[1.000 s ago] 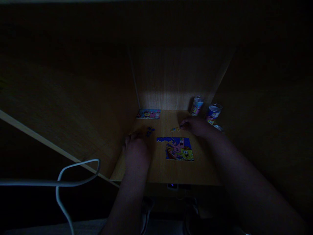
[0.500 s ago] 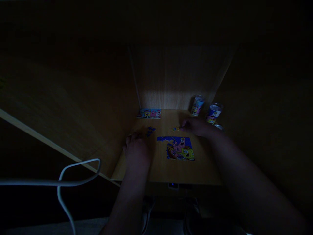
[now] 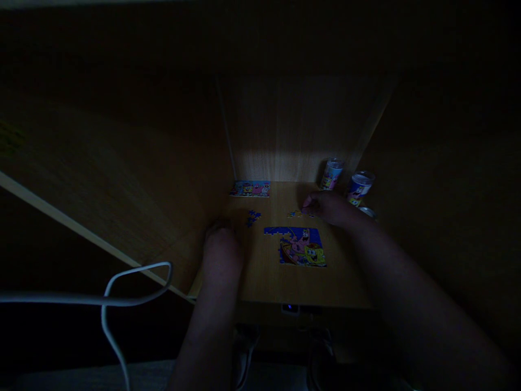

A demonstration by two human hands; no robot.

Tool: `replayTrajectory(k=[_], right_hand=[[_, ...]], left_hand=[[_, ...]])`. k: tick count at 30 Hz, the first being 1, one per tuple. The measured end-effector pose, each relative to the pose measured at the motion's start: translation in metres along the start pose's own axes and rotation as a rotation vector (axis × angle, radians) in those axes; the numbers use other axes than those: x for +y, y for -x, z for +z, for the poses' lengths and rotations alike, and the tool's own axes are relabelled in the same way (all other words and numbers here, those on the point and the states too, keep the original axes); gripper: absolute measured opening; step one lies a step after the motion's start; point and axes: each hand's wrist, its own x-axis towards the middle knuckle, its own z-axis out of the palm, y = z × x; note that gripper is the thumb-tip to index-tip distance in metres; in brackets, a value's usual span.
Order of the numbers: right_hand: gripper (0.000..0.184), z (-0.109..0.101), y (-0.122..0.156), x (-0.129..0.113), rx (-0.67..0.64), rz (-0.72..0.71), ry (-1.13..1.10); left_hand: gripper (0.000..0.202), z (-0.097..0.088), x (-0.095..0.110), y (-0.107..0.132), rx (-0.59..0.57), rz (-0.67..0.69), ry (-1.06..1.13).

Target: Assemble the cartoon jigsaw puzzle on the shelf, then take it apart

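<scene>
A partly assembled jigsaw puzzle (image 3: pixel 303 250) with cartoon figures on blue lies on the wooden shelf, its left side uneven. My right hand (image 3: pixel 329 207) is just beyond it, thumb and fingertips pinched on a small dark puzzle piece (image 3: pixel 304 209). Beside those fingertips lie several loose yellowish pieces (image 3: pixel 293 214). A small heap of blue pieces (image 3: pixel 253 217) sits left of centre. Near the left wall, my left hand (image 3: pixel 222 247) rests low with its back towards me; its fingers are lost in shadow.
A finished-looking cartoon picture (image 3: pixel 250 189) lies at the back left. Cartoon-printed cans (image 3: pixel 331 175) with clear tops stand at the back right, and another can (image 3: pixel 360 187) is nearer. Wooden walls enclose the shelf. A white cable (image 3: pixel 138 301) loops at the lower left.
My right hand has lifted slightly and still pinches near the yellowish pieces. My left hand has shifted a little left, its fingers now darker. The whole view has moved slightly.
</scene>
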Motion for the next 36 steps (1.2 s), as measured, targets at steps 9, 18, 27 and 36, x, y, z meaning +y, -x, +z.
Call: replayTrajectory(k=[9, 18, 27, 36], right_hand=[[0.008, 0.001, -0.001, 0.006, 0.019, -0.025, 0.062], [0.005, -0.003, 0.001, -0.003, 0.022, 0.001, 0.080], [0.037, -0.017, 0.017, -0.033, 0.332, -0.012, 0.101], [0.054, -0.037, 0.038, -0.076, 0.758, -0.166, 0.227]], left_hand=[[0.048, -0.018, -0.024, 0.008, -0.093, -0.002, -0.012], [0.059, 0.007, -0.031, -0.007, -0.064, 0.278, 0.133], [0.059, 0.015, -0.027, -0.019, -0.043, 0.373, 0.249], [0.061, 0.010, -0.025, -0.017, -0.092, 0.346, 0.217]])
